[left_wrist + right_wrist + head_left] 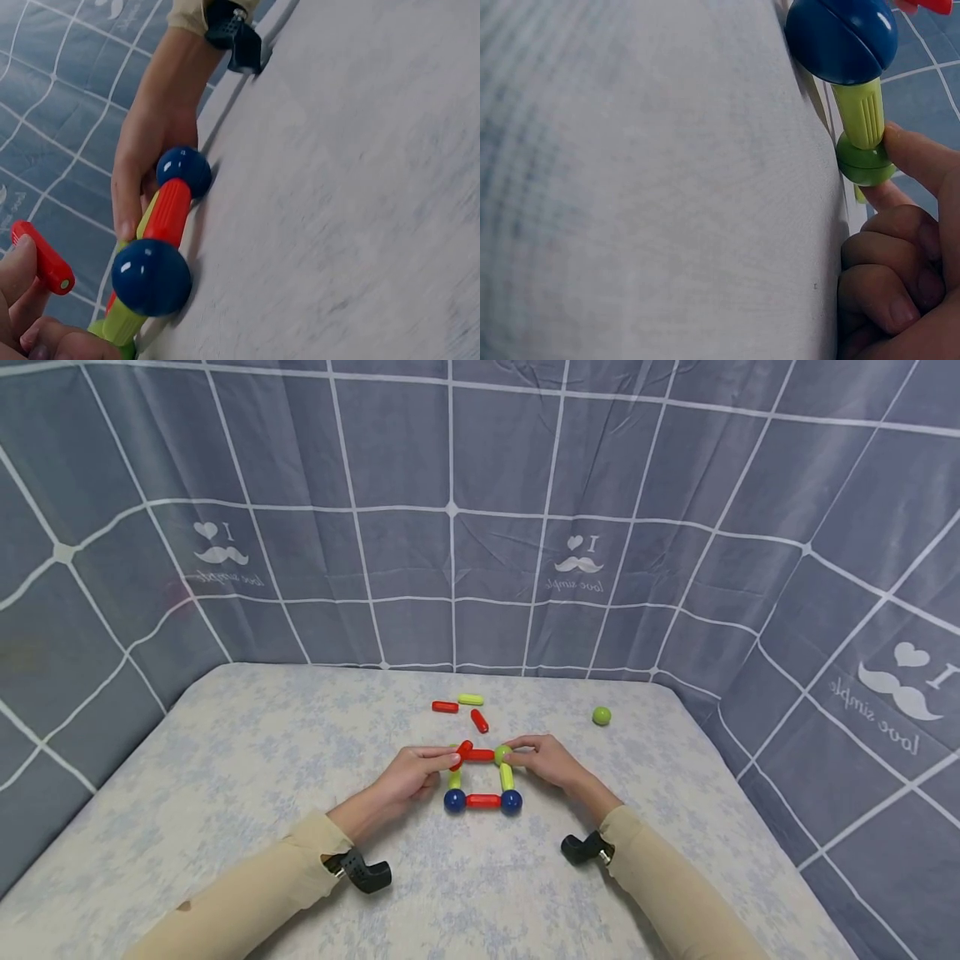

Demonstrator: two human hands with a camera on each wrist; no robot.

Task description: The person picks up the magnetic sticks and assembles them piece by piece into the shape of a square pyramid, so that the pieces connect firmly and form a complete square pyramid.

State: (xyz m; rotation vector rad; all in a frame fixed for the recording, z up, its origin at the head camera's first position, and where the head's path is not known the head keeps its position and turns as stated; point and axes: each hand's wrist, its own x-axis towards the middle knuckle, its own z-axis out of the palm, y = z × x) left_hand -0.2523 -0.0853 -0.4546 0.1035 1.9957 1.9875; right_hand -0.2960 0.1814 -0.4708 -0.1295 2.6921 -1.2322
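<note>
A square of rods and balls lies on the table, with a blue ball [455, 801] and another blue ball [512, 802] at its front corners. A red rod [483, 801] joins them; a yellow-green rod [507, 777] forms the right side. My left hand [408, 771] pinches a loose-ended red rod [43, 256], tilted over the back left corner, where a green ball is mostly hidden. My right hand [551, 761] pinches the green ball [865, 161] at the back right corner between thumb and finger. Between the back corners runs another red rod [480, 755].
Beyond the square lie two red rods, one [445, 707] left of the other [479, 721], and a yellow-green rod [471, 699]. A spare green ball [602, 716] sits farther right. Grey checked curtains [495, 560] stand behind the cloth-covered table [262, 735].
</note>
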